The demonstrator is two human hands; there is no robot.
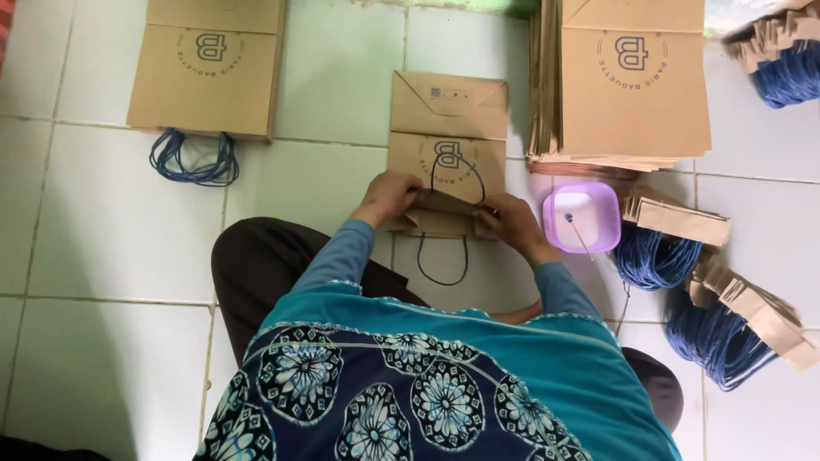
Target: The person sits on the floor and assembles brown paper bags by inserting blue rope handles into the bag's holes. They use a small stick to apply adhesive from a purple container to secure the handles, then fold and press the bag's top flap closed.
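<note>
Currently: both hands at the mouth of a flat paper bag

Floor (102, 222): pale tiles, everything laid out on them. Seated cross-legged, teal sleeves reaching forward.

Tall stack of flat bags (628, 85) to the upper right, printed faces up, edges fanned along its left side. Second bag pile (205, 68) upper left, a loose coil of blue cord (192, 162) just below it. Bundles of blue cord handles with brown card strips (713, 316) along the right side, more at the top right corner. Small purple tub (582, 215) just beside the right hand, a thin stick leaning in it; contents too washed out to tell.

Paper bag (448, 141) in hand: flat on the tiles, dead centre, between the two piles. Long axis running away from the body; folded base at the far end, open mouth at the near end, pointing back at the lap. One dark cord loop lying on the printed face, another hanging off the mouth toward the knees.

Left hand (389, 198): clenched on the left part of the mouth fold, pinching paper. Right hand (512, 224): pressed over the right part of the same fold, fingers curled onto it.

Risks, as judged:
- Fold pressed down crooked, caused by uneven push between the two hands.
- Cord slipping out from under the fold if pressure eases early.
- Tub knocked by the right wrist, being so close.
- Near loop snagging on a knee and dragging the bag askew.
</note>
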